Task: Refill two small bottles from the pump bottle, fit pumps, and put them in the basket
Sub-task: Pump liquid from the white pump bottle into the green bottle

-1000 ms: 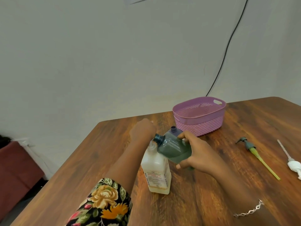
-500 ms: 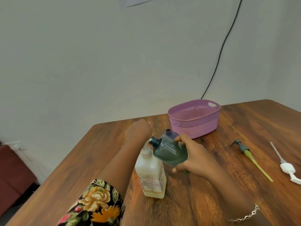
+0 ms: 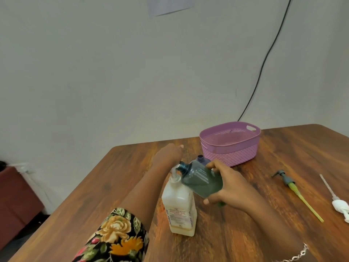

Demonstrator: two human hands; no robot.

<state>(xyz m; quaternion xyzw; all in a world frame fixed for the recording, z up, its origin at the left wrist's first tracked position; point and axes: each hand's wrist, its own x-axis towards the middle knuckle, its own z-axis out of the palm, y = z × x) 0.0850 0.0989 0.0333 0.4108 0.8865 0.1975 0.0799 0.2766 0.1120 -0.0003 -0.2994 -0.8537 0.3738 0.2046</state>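
Fingers (image 3: 212,164) of our right hand (image 3: 234,186) curl round a grey-green small bottle (image 3: 203,181), tipped so that its open neck meets the spout of the pump bottle (image 3: 178,208). That bottle stands nearest us, toward the left edge of the bench (image 3: 113,186). By the right edge lie a white pump (image 3: 340,205) and, a little farther in, a green-tubed pump (image 3: 289,184), both loose and well apart from the bottles. Our left hand (image 3: 167,156) rests on top of the pump head; its fingers are turned away from us, so we cannot tell how they lie. Just behind the tilted bottle a purple small bottle (image 3: 201,158) shows only its open neck. Beyond it, toward the far edge, sits the pink basket (image 3: 230,148), with neither bottle in it.

We judge the work to be in its filling stage: one small bottle is at the spout, and how full it is we cannot say. Nor can we tell whether the purple one has been filled. Both pumps are yet to be fitted, and both bottles are yet to go into the basket.

The count: two small bottles, one pump bottle, two loose pumps, one basket, two hands.
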